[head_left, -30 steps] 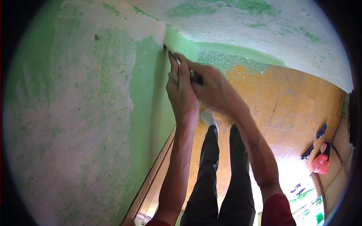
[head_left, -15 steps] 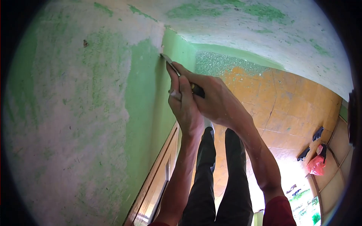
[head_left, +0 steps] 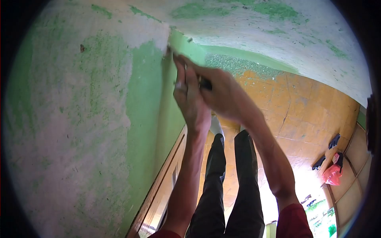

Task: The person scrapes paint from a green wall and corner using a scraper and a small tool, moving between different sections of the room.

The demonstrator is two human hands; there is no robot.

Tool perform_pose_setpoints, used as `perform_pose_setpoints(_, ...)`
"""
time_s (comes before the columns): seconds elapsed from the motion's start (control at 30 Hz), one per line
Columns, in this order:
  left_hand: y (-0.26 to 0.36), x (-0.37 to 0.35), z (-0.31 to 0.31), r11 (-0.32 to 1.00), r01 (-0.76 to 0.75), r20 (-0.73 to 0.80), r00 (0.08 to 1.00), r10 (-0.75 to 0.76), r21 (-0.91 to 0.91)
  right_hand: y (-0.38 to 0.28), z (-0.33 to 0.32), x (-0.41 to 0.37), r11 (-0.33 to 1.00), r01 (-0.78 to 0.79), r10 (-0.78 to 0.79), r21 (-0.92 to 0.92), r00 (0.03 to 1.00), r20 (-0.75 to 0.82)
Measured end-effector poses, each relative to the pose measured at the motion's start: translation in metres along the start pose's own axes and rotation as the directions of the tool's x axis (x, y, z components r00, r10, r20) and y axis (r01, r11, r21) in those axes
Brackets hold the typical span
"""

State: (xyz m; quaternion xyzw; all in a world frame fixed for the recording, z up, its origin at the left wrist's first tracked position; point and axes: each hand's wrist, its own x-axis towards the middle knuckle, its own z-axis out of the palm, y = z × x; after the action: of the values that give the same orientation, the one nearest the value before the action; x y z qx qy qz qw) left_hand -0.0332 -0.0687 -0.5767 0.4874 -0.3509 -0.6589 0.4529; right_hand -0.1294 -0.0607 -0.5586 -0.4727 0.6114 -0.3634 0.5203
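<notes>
My right hand [head_left: 224, 91] is wrapped round the dark handle of a paint scraper [head_left: 206, 83]. Against it, my left hand [head_left: 193, 105] presses its fingers along the front of the tool, with a pale band round one finger. The blade, smeared by motion, reaches the inner corner of the wall [head_left: 147, 91], where green paint borders a bare whitish patch. A small greenish flake [head_left: 190, 39] hangs in the air just past the fingertips.
A wooden-framed door or window [head_left: 158, 194] stands below the green wall. Orange floor tiles [head_left: 305, 111] spread to the right under my legs [head_left: 208, 186]. A red plastic bag [head_left: 332, 174] and dark items lie far right. Patchy white wall [head_left: 246, 29] curves across the top.
Both hands and the scraper have moved slightly up and left along the corner. A small flake now shows in the air, and my view has shifted a little.
</notes>
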Motion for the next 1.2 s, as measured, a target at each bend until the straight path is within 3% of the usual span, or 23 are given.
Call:
perform_pose_setpoints(0.1,0.006,0.0,0.001,0.998,-0.044,0.002,0.999,0.044,-0.042,-0.009,-0.002,0.0,0.998,0.056,-0.055,0.014,0.998,-0.033)
perform_pose_setpoints(0.23,0.004,0.006,0.009,1.0,0.023,-0.013,1.0,-0.023,0.021,-0.01,-0.011,0.006,0.997,-0.071,0.07,0.009,0.996,0.053)
perform_pose_setpoints(0.3,0.007,-0.008,0.003,0.994,-0.039,0.011,0.999,0.041,-0.103,-0.017,-0.004,-0.007,0.999,0.021,-0.022,0.024,0.999,0.026)
perform_pose_setpoints(0.33,0.005,-0.007,0.01,0.99,-0.087,-0.079,0.994,0.079,-0.114,-0.01,0.003,-0.002,0.996,0.085,-0.085,0.007,0.995,-0.045)
perform_pose_setpoints(0.43,0.0,0.02,0.016,0.999,-0.02,-0.005,1.0,0.02,0.037,-0.008,-0.025,0.021,1.0,-0.014,0.015,-0.012,0.996,0.085)
perform_pose_setpoints(0.5,0.0,0.004,0.013,0.999,0.029,-0.038,0.999,-0.028,0.034,0.005,-0.011,0.008,0.998,-0.059,0.057,0.018,0.994,0.093)
perform_pose_setpoints(0.57,-0.002,-0.011,0.01,0.996,-0.013,-0.144,0.99,-0.001,-0.091,0.001,0.0,-0.006,0.999,0.033,-0.034,0.034,0.999,0.03)
perform_pose_setpoints(0.6,-0.001,-0.011,0.009,0.996,-0.014,-0.144,0.99,0.001,-0.088,0.001,-0.001,-0.005,1.0,-0.007,0.008,-0.002,0.996,0.087)
perform_pose_setpoints(0.73,-0.015,0.008,0.011,0.999,-0.039,-0.03,0.999,0.04,0.029,0.001,-0.018,0.011,0.999,-0.036,0.038,-0.036,0.996,0.078)
perform_pose_setpoints(0.83,-0.008,-0.012,-0.003,0.996,-0.04,-0.054,0.998,0.036,-0.078,0.001,0.008,-0.008,0.996,0.057,-0.054,0.071,0.997,-0.046)
perform_pose_setpoints(0.87,-0.002,-0.013,-0.008,0.999,-0.024,-0.038,0.999,0.026,0.036,-0.002,0.007,-0.01,0.999,0.044,-0.044,0.01,0.999,-0.014)
perform_pose_setpoints(0.97,-0.001,0.02,0.003,0.997,-0.008,0.001,1.0,0.008,0.08,0.005,-0.008,0.022,0.998,-0.051,0.052,-0.024,0.997,0.049)
perform_pose_setpoints(1.03,-0.007,0.022,0.013,0.999,-0.01,0.0,1.0,0.01,0.047,0.003,-0.016,0.02,0.997,-0.064,0.066,-0.036,0.995,0.072)
perform_pose_setpoints(1.1,-0.008,0.0,0.009,0.996,-0.076,-0.149,0.986,0.07,-0.036,0.007,0.002,0.004,0.997,0.072,-0.072,-0.021,0.997,-0.015)
perform_pose_setpoints(1.13,-0.003,-0.007,0.003,0.999,-0.041,-0.085,0.996,0.038,-0.031,-0.005,-0.002,-0.004,0.999,-0.037,0.037,0.006,0.998,0.049)
perform_pose_setpoints(1.2,-0.001,0.012,0.001,0.999,-0.025,-0.056,0.998,0.026,0.028,0.002,-0.008,0.018,1.0,-0.015,0.015,0.006,0.999,0.038)
